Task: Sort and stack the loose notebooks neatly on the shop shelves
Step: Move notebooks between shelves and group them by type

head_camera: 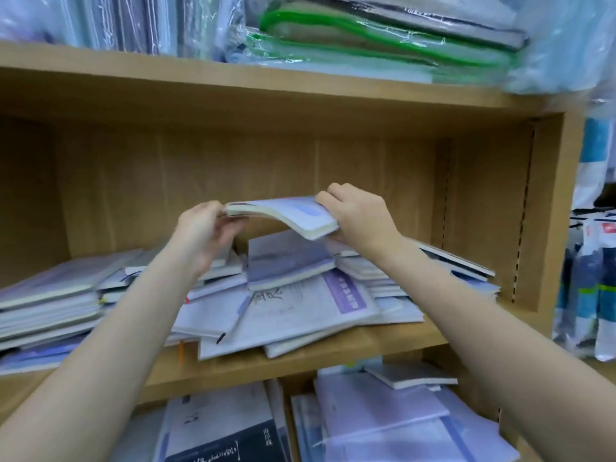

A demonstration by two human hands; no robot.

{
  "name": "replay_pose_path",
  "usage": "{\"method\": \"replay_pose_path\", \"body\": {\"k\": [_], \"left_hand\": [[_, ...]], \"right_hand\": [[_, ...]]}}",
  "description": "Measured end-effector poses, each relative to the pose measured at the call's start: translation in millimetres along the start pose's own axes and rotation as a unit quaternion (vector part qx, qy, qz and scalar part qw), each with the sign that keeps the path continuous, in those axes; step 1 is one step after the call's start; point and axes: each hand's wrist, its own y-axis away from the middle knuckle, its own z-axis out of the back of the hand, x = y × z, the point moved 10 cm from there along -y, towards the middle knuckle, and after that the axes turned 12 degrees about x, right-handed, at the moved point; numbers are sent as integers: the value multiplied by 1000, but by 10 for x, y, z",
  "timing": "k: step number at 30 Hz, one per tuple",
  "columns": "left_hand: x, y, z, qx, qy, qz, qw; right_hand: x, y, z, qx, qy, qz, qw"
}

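Item: left hand [203, 230] and right hand [358, 216], fingers clamped on opposite ends of a small bundle of notebooks [283, 216], held mid-frame. Below lay the loose notebook pile [300, 301] on the wooden shelf [333, 350], lower centre.

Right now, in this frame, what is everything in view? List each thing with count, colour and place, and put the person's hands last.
held notebook: one, pale lilac cover with cream pages, lifted above the middle shelf and bowed between both hands
loose notebooks: many, count unclear, white and lilac, heaped unevenly on the middle shelf
stacked notebooks: several, pale grey-lilac, flatter stack at the shelf's left end
shelf unit: one, light wood, three levels showing
plastic-wrapped folders: several, clear with green and dark edging, top shelf
lower notebooks: several, lilac, white and one dark-banded, bottom shelf
packaged goods: several, blue and white, right of the unit, blurred
left hand: grips the held notebook's left end
right hand: grips its right end
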Motion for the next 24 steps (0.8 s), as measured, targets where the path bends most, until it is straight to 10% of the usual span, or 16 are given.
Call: {"method": "replay_pose_path", "body": {"k": [6, 10, 15, 19, 24], "left_hand": [[37, -10, 204, -30, -493, -59, 867], [132, 92, 28, -12, -589, -76, 805], [317, 539, -590, 56, -605, -272, 746], [1048, 1017, -1346, 213, -617, -367, 663], [2402, 1242, -1661, 341, -631, -278, 639]], "right_hand": [[-77, 48, -1448, 434, -236, -70, 867], [-296, 212, -1415, 415, -390, -128, 812], [-615, 693, -832, 225, -394, -176, 874], [-715, 1565, -600, 190, -439, -221, 850], [-729, 2869, -822, 212, -468, -289, 808]]}}
